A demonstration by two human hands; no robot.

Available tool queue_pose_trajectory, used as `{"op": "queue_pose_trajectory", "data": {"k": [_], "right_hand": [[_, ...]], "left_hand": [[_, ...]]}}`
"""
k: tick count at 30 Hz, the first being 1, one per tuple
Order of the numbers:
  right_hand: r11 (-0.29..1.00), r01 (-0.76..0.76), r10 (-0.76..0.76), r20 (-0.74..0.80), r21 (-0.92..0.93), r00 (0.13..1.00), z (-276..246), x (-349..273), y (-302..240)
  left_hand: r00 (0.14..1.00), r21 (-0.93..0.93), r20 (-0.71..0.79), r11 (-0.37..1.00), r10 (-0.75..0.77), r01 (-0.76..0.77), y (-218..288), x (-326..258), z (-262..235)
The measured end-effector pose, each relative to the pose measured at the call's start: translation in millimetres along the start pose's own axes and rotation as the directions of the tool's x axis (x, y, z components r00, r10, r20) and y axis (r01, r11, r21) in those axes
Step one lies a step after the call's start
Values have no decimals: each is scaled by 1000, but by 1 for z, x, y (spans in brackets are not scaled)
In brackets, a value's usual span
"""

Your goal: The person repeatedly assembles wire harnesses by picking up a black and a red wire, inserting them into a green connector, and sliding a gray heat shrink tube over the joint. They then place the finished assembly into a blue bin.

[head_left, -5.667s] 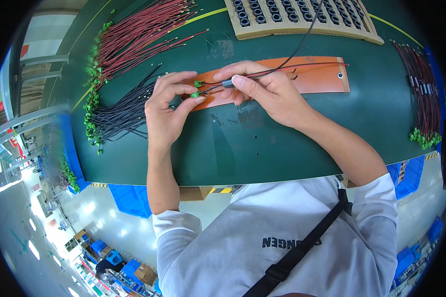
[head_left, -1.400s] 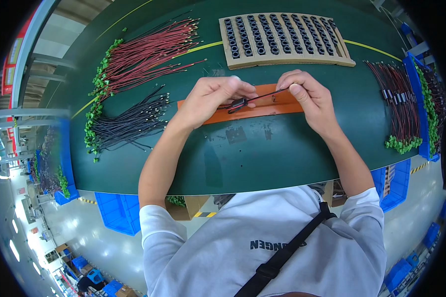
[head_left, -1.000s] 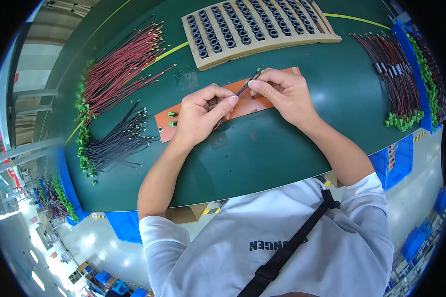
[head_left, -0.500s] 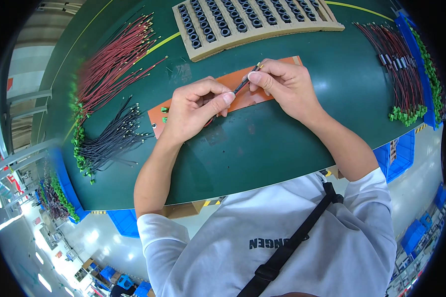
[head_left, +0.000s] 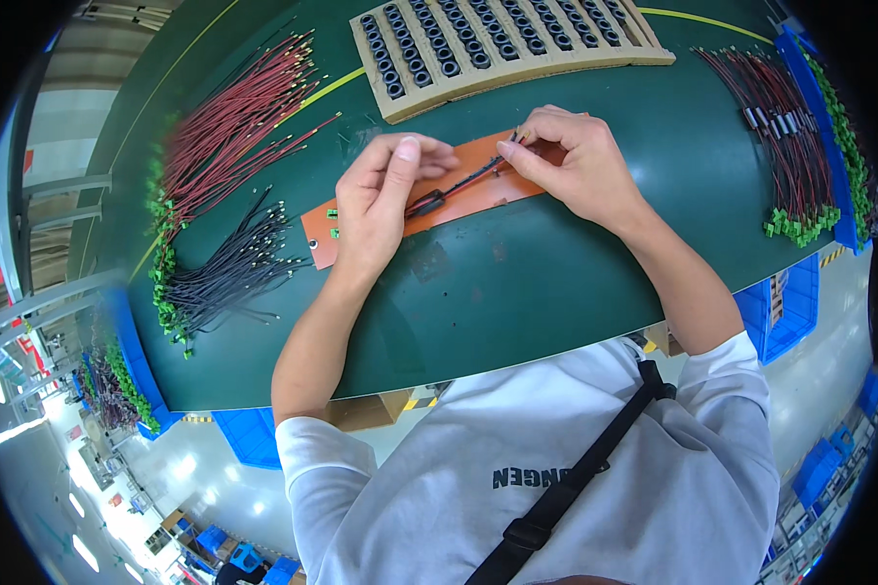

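My right hand pinches the ends of a red and black wire pair between thumb and fingers. A black cylindrical core sits around the wires close to my left hand. My left hand is off the wire ends, with fingers apart and thumb raised; part of the wire bundle passes behind it. Beneath both hands lies an orange board, slanting up to the right. Small green connectors show at its left end, beside my left wrist.
Red wires and black wires with green connectors lie at left. A tray with rows of black ring cores stands at the far side. Finished-looking wire bundles with cores lie right, beside a blue bin edge.
My left hand has let go of the wires and opened, uncovering the black core. My right hand keeps its pinch and has shifted slightly right.
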State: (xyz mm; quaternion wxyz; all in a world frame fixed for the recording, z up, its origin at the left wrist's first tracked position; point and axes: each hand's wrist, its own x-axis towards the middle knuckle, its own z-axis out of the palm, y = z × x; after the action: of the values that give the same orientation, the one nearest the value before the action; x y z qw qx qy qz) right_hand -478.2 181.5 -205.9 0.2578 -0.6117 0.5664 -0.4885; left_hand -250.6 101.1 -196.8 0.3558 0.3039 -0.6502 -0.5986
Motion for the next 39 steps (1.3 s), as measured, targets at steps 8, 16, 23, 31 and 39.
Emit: {"op": "queue_pose_trajectory", "data": {"k": [8, 16, 23, 31, 39], "right_hand": [[991, -8, 10, 14, -132, 1000, -7, -2, 2], [979, 16, -5, 54, -201, 999, -10, -3, 4], [968, -4, 36, 124, -249, 992, -15, -1, -1], [962, 51, -18, 123, -269, 992, -14, 0, 3], [904, 120, -115, 38, -411, 993, 0, -11, 4]], "left_hand": [[863, 664, 165, 594, 477, -455, 17, -31, -15], [679, 783, 458, 100, 574, -614, 9, -26, -18], [818, 730, 357, 412, 451, -546, 6, -26, -11], [948, 623, 122, 721, 293, -303, 8, -26, -7], [917, 733, 193, 570, 348, -371, 7, -24, -8]]}}
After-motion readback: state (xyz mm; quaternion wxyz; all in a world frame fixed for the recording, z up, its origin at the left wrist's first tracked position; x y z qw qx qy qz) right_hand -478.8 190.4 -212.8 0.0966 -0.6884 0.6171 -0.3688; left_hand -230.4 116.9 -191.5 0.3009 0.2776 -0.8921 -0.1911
